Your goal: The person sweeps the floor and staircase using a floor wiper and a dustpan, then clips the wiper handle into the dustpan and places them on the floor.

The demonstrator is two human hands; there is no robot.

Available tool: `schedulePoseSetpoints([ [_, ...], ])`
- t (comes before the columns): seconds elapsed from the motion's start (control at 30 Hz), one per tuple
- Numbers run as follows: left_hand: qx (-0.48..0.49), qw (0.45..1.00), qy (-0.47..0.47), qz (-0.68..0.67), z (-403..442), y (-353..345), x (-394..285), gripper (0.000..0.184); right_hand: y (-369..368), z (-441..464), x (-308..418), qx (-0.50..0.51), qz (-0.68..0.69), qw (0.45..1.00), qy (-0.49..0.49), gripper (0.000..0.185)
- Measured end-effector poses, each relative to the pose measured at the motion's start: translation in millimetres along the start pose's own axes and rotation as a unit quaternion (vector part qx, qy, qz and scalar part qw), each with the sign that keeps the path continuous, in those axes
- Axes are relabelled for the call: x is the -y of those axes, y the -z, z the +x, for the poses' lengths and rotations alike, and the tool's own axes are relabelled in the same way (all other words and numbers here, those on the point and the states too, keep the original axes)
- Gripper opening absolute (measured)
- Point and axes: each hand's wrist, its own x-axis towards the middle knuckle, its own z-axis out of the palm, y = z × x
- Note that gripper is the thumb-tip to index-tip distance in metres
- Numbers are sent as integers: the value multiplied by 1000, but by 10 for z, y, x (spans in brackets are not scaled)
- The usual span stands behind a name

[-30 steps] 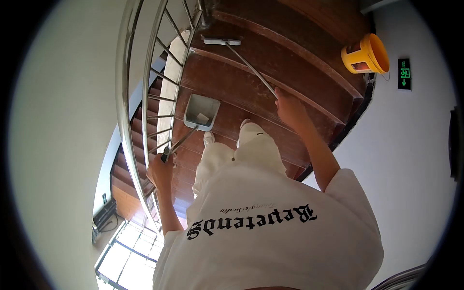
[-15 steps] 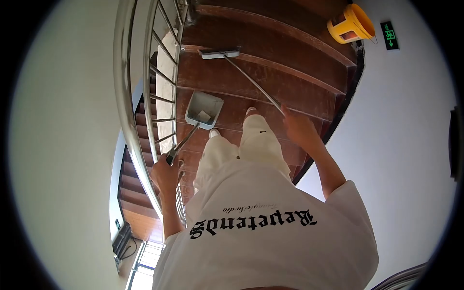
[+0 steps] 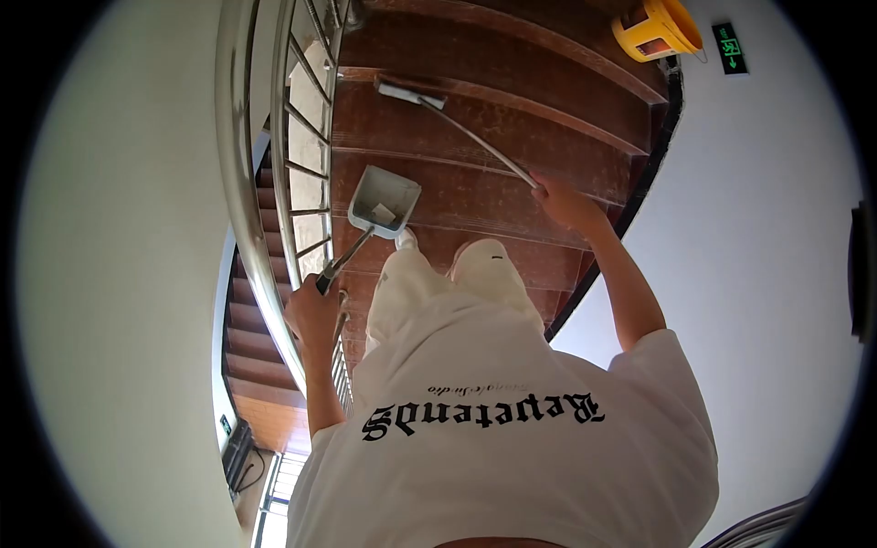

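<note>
My left hand [image 3: 311,310] is closed round the dark grip of a long-handled dustpan [image 3: 385,194], close beside the metal railing. The dustpan's grey pan is just ahead of my left foot, with a small pale scrap [image 3: 384,214] inside. In my right hand [image 3: 564,205] is the metal handle of a broom [image 3: 484,146], with the fingers wrapped round it. The broom's pale, wide head [image 3: 411,93] rests on a brown stair farther up, near the edge of a step.
A yellow bucket [image 3: 654,31] stands higher on the stairs at the right, by the wall. Stainless railing [image 3: 239,183] curves along the left, with lower steps [image 3: 260,315] beyond it. A green exit sign [image 3: 730,48] hangs on the right wall.
My right hand has shifted slightly up and right, and the broom head has tilted and moved a little. The bucket and stairs sit higher in view. Both hands keep their holds.
</note>
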Motion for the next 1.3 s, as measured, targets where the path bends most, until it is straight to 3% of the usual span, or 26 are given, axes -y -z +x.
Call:
schedulePoseSetpoints([
  [0.13,-5,1000,3,-7,-31,-63,-3,32,-69,188,-46,-70,-35,995,56,50],
  [0.2,-21,1000,-6,-21,-54,-39,-59,32,54,23,189,8,4,1000,2,50],
  [0.43,-35,999,20,-10,-165,-127,-72,34,-2,-16,-30,39,50,997,39,52],
  [0.5,-28,999,37,-3,-233,-119,-83,36,-27,35,-222,147,344,926,-48,51],
  [0.53,-37,999,37,-14,-259,-181,-29,38,-1,53,-270,147,346,926,-46,51],
  [0.6,-46,998,34,-19,-307,-218,5,38,74,91,-288,266,550,784,-107,36],
  [0.63,-55,998,31,-26,-318,-227,17,38,52,137,-252,264,553,783,-104,36],
  [0.7,-58,997,33,-38,-343,-239,40,38,-80,280,-116,320,650,681,-112,15],
  [0.73,-53,997,35,-44,-360,-228,46,38,-171,413,-73,320,652,679,-110,15],
  [0.8,-51,997,35,-48,-373,-201,50,38,-386,818,5,430,679,582,-120,21],
  [0.93,-30,998,46,-31,-380,-147,44,35,-797,1501,150,468,696,529,-130,25],
  [1.0,-8,998,64,-17,-407,-139,56,36,-798,1669,173,504,735,430,-145,22],
  [1.03,-9,998,64,-16,-435,-161,64,36,-801,1725,152,504,735,429,-144,22],
  [1.1,-29,999,38,-24,-494,-188,80,37,-794,1740,168,493,712,496,-65,15],
  [1.13,-31,999,37,-20,-511,-187,69,37,-782,1745,168,494,711,496,-63,15],
  [1.2,-32,999,37,-18,-499,-195,94,37,-677,1683,208,350,465,812,-34,13],
  [1.23,-26,999,36,-18,-448,-222,130,37,-686,1773,220,348,466,813,-36,13],
  [1.27,-26,999,35,-22,-442,-230,136,37,-690,1833,210,262,282,923,5,13],
  [1.3,-22,999,32,-22,-440,-233,138,37,-715,1865,178,163,83,982,45,21],
])
